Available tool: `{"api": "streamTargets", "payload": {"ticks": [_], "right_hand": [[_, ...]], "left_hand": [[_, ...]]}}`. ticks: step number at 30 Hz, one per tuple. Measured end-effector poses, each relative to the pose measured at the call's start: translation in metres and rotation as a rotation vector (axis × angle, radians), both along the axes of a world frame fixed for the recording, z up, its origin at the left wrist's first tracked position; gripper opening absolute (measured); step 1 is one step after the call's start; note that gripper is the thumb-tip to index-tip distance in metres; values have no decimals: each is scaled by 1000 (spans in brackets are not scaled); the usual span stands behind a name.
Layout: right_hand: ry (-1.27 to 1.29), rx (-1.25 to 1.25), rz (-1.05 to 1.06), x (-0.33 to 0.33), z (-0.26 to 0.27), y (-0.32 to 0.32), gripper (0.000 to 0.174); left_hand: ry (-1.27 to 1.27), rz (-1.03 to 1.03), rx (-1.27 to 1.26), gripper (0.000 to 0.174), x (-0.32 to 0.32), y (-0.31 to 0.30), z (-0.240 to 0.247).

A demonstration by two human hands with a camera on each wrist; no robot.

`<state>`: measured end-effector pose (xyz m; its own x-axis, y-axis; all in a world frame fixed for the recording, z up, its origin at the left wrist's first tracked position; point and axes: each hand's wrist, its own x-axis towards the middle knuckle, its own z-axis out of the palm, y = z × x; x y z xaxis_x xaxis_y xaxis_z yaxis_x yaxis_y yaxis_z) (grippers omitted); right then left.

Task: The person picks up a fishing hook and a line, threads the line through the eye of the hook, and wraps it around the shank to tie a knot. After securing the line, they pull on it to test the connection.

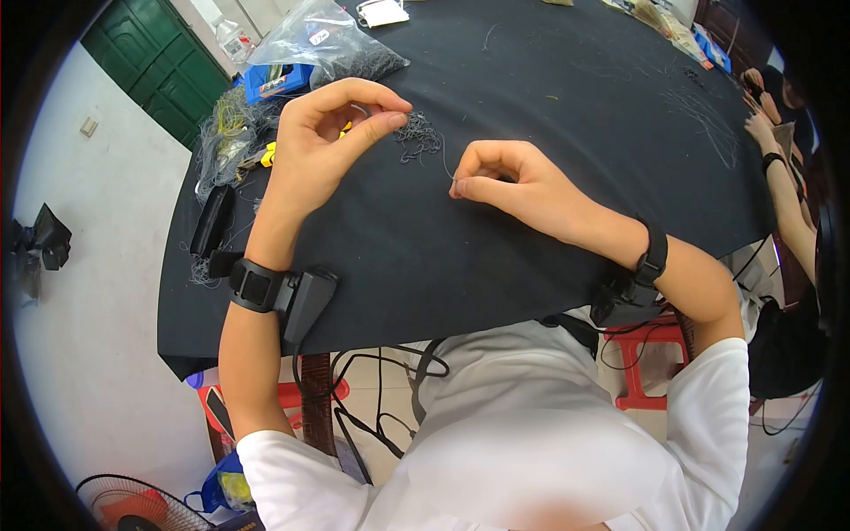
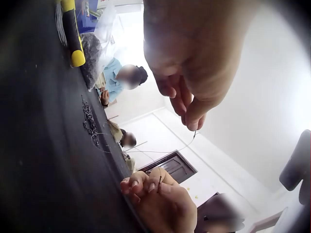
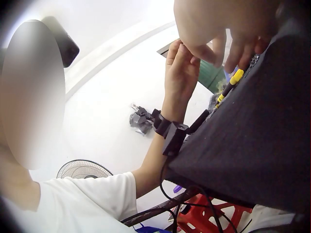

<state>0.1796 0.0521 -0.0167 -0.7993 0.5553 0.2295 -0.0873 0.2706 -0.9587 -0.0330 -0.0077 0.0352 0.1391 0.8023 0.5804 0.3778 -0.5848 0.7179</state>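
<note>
Raised over the dark cloth, my left hand pinches a small dark piece on a thin line between thumb and forefinger. My right hand, lower and to the right, pinches the line too, thumb against a curled forefinger. Another small dark piece shows at its fingertips in the left wrist view. The line loops loosely between the two hands. Under the left fingertips, on the cloth, lies a tangled heap of small dark metal pieces. In the right wrist view my right hand hides its own grip.
The black-clothed table carries a clear bag of dark pieces, a blue box, yellow-black handled pliers and tangled line bundles at the left. Loose lines lie far right, near another person's arm.
</note>
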Motion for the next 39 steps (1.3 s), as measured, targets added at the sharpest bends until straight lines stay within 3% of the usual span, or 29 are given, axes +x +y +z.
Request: {"api": "streamTargets", "payload": {"ticks": [7, 13, 16, 19, 22, 25, 28, 34, 36, 39], "right_hand": [[-39, 3, 6, 1, 6, -2, 12], [42, 193, 19, 0, 3, -1, 16], [18, 142, 49, 1, 5, -1, 17], [71, 1, -28, 0, 1, 3, 17], [191, 21, -221, -1, 0, 3, 16], [137, -29, -159, 0, 7, -4, 15], [16, 114, 45, 1, 8, -4, 15], [34, -56, 134, 0, 3, -5, 14], [72, -61, -14, 0, 3, -4, 17], [109, -98, -84, 4, 8, -3, 27]], "left_hand": [[-2, 37, -23, 11, 0, 2, -3], [-123, 49, -108, 12, 1, 3, -10], [-153, 41, -132, 12, 2, 3, -10], [-162, 21, -168, 12, 1, 2, -10], [-176, -28, -254, 12, 4, 0, -9], [-178, -102, -323, 12, 7, 1, -14], [-192, -136, -343, 14, 9, 4, -19], [-393, 195, -292, 16, -8, 17, -34], [-426, 250, -310, 16, -9, 19, -37], [-290, 72, -352, 15, -5, 14, -31]]}}
